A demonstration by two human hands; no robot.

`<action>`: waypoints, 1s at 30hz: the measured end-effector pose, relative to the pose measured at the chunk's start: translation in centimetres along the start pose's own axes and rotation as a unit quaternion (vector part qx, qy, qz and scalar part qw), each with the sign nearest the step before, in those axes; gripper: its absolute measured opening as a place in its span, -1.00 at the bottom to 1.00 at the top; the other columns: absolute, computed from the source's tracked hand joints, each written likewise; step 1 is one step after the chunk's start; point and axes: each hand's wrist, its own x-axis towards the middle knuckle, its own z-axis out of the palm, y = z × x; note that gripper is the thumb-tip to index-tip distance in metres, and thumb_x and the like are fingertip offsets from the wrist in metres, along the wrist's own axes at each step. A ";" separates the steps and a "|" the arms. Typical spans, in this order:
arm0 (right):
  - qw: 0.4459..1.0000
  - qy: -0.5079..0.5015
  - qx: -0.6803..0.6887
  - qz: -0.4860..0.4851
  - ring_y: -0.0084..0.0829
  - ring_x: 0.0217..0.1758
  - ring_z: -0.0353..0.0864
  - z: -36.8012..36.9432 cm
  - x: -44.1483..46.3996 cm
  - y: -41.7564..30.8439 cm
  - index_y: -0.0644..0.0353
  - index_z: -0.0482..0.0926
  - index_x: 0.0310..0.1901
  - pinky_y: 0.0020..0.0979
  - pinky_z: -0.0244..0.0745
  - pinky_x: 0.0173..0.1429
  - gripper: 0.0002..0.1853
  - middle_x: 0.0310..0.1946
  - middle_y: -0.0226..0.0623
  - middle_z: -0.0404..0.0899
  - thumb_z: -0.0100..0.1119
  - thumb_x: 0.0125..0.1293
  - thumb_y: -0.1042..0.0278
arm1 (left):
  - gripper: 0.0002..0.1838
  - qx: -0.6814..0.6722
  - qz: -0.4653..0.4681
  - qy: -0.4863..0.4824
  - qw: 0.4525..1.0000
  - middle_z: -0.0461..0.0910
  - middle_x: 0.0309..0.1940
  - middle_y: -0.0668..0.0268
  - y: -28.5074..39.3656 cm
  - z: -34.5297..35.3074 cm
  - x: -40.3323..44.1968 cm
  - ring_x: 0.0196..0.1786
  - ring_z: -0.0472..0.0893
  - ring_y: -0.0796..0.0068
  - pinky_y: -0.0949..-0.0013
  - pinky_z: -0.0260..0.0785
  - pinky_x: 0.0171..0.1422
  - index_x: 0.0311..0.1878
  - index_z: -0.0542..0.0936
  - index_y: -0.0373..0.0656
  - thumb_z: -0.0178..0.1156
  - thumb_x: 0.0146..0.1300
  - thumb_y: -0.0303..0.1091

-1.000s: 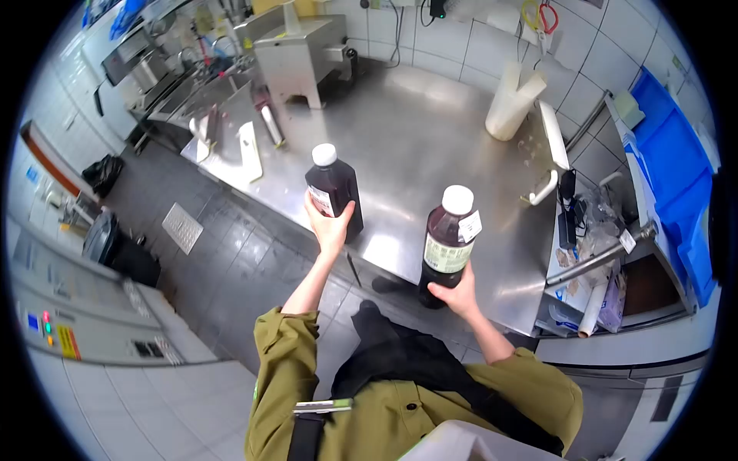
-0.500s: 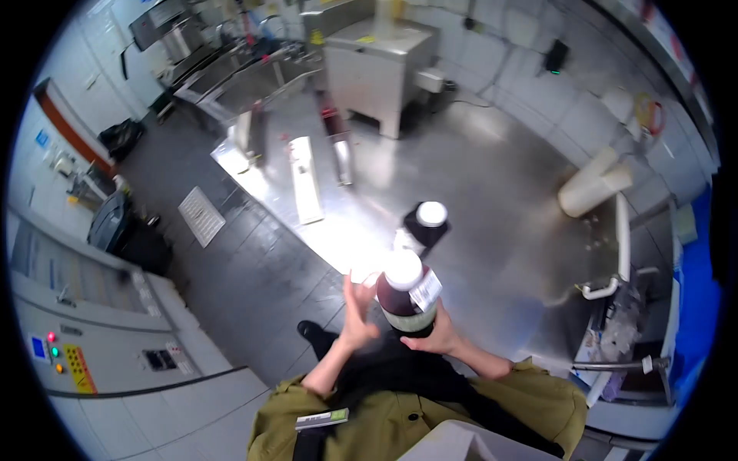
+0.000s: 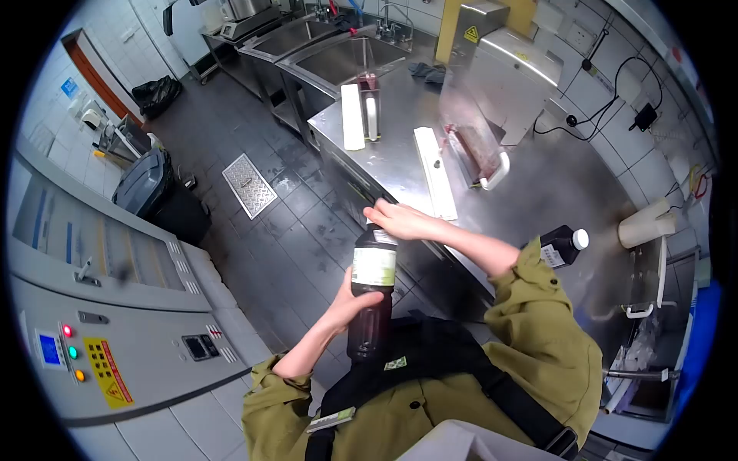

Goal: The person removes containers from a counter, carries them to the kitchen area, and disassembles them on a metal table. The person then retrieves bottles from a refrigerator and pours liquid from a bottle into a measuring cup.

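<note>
A dark bottle with a white and green label is held up in front of my body. My left hand wraps around its lower half. Over the bottle's top, my right hand is closed with the fingers around the cap, which it mostly hides. Beyond my right sleeve, a second dark bottle with a white cap is on the steel counter. A clear container with reddish residue and a white handle is farther back, beside a long white strip-like piece.
Another clear container and white piece are near the sink. A steel machine is at the back of the counter. White cylindrical containers are at right. A control cabinet and a black bin line the left.
My right hand has gone from the bottle's side to its cap, and my left hand now grips the body. The bottle has moved left, off the counter, as the view has shifted.
</note>
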 end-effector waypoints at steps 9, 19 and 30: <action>0.985 0.042 -0.165 -0.023 0.01 -0.42 0.54 -3.2 1.5 -7.2 0.32 0.42 -0.35 -0.10 0.39 -0.29 -0.58 -0.58 0.04 0.52 -0.15 0.12 0.03 | 0.08 0.383 0.230 0.098 0.889 0.38 0.06 -0.03 4.0 -3.8 0.9 0.07 0.44 0.03 0.18 0.33 0.06 0.33 -0.03 -0.17 0.40 -0.27 -0.21; 0.920 0.199 -0.203 -0.269 -0.28 -0.87 0.17 -3.0 -4.4 -8.0 0.14 0.20 -0.68 -0.30 0.08 -0.73 -0.77 -0.89 -0.37 0.10 0.05 -0.20 0.30 | 0.06 0.240 0.258 -0.165 0.921 0.43 0.03 0.05 3.3 -4.7 4.2 0.08 0.48 0.16 0.24 0.30 0.15 0.29 0.09 -0.16 0.47 -0.32 -0.19; 0.843 0.098 -0.281 -0.448 -0.31 -0.81 0.26 -7.9 -4.5 -11.0 0.15 0.26 -0.61 -0.35 0.13 -0.69 -0.72 -0.83 -0.37 0.20 0.11 -0.15 0.15 | 0.12 0.248 0.258 -0.293 0.887 0.40 0.06 0.04 7.8 -3.6 4.7 0.12 0.44 0.18 0.27 0.26 0.19 0.31 0.02 -0.17 0.48 -0.35 -0.21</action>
